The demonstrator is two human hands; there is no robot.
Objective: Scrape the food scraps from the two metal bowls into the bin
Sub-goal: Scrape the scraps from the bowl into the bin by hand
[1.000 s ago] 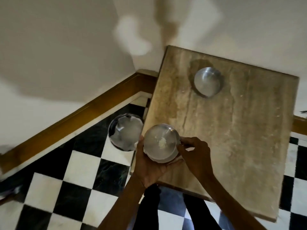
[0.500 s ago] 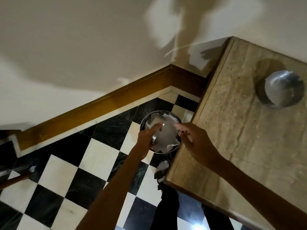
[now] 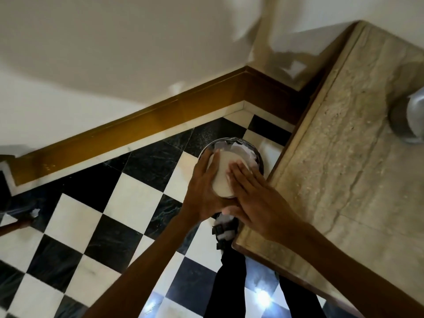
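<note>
My left hand [image 3: 204,187] grips a metal bowl [image 3: 221,177] and holds it tilted over the round bin [image 3: 207,149], which stands on the floor beside the table. The bowl glares white, so I cannot tell its contents. My right hand [image 3: 254,196] lies flat against the bowl with fingers extended, not clasping it. The bin has a white liner [image 3: 241,149]; the bowl and my hands hide most of its mouth. The second metal bowl [image 3: 415,120] stands on the table [image 3: 358,157] at the right edge of the view, cut off by the frame.
The stone-topped table fills the right side, its corner near my right wrist. Black-and-white chequered floor tiles [image 3: 128,198] spread to the left. A wooden skirting board [image 3: 142,125] runs along the wall. My sandalled foot [image 3: 223,230] and dark trouser legs are below the bin.
The bowl has gone from above the table's edge to over the bin and is now tilted. My right hand has moved onto the bowl. The view has shifted left and down.
</note>
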